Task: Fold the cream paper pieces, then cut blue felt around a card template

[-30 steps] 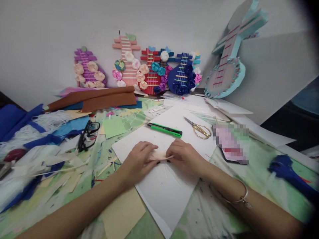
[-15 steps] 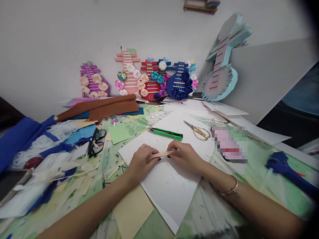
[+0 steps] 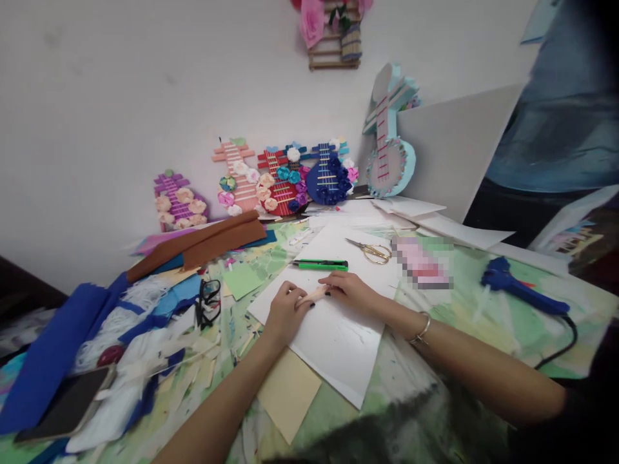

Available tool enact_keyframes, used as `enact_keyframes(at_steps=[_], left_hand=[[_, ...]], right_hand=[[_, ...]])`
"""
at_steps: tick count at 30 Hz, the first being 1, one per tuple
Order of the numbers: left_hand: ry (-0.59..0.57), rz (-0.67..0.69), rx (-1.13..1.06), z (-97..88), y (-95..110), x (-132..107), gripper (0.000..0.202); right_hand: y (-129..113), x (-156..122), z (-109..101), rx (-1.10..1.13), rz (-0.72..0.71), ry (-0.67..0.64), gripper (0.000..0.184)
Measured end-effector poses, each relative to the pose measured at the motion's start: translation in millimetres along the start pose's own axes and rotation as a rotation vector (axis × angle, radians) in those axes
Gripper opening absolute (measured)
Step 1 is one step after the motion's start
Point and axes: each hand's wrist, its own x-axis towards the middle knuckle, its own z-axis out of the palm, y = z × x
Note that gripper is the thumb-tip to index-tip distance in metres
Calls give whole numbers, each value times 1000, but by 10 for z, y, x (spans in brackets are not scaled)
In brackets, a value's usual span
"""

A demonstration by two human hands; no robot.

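Note:
Between my two hands is a narrow pale pink folded paper strip [image 3: 312, 297], held above a white board [image 3: 333, 351]. My left hand [image 3: 287, 312] pinches its left end, fingers closed. At the other end, my right hand [image 3: 351, 291] closes on the strip with thumb and fingertips. Just beyond the hands a green utility knife [image 3: 322, 265] lies on the board. Gold-handled scissors [image 3: 372, 250] rest farther back to its right. Partly under the board, near my left forearm, is a cream paper sheet [image 3: 290, 393].
A blue glue gun [image 3: 522, 287] with a cord lies at right. Left are black glasses [image 3: 209, 303], white cord [image 3: 113, 325], blue paper [image 3: 58, 354] and a phone [image 3: 68, 406]. Brown paper [image 3: 193, 248] lies behind. Flower-decorated paper instruments [image 3: 280, 180] lean against the wall.
The camera view has shifted, so the wall rack and more of the right side now show. Both hands still hold the strip over the board, which appears more slanted now.

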Motion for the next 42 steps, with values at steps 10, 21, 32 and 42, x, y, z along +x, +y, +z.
enact_keyframes(at_steps=[10,21,32,42], left_hand=[[-35,11,-3,-122,-65,-39,1],[-185,24,48,-188,-224,-38,26],[-221,67,18,-200,-287,-32,27],[-173,159,-4,-183,-181,-67,24]], right_hand=[[-10,-16,122,-106,-37,26,23],[-176,-19,174,-152,-67,13,22],[-164,-18,192,-166,-91,2,21],[-238,-38,141,-160,-112,-16,17]])
